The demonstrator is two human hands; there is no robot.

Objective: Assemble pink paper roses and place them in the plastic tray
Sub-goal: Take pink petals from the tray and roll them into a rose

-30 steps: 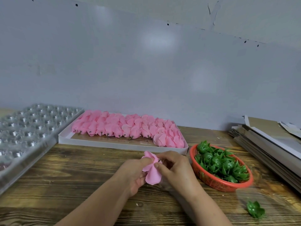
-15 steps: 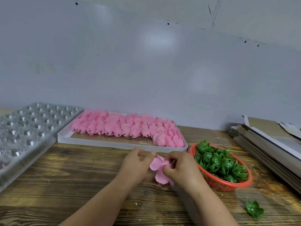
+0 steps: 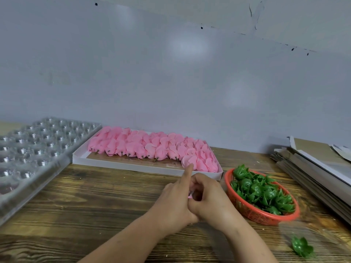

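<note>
My left hand (image 3: 173, 202) and my right hand (image 3: 210, 198) are pressed together over the wooden table, closed round a pink paper rose (image 3: 190, 194) of which only a sliver shows between the fingers. My left forefinger sticks up straight. Behind them a white flat box (image 3: 121, 166) holds rows of pink paper petals (image 3: 152, 147). The clear plastic tray (image 3: 32, 149) with round cells lies at the far left. A red basket (image 3: 252, 215) of green plastic calyxes (image 3: 260, 192) stands just right of my hands.
One loose green calyx (image 3: 302, 248) lies on the table near the front right, beside a clear film. A stack of flat cardboard sheets (image 3: 313, 168) fills the right edge. A grey wall closes off the back.
The pink rose was spread open between my fingers; now both hands have closed over it and hide nearly all of it. My left forefinger has lifted straight up.
</note>
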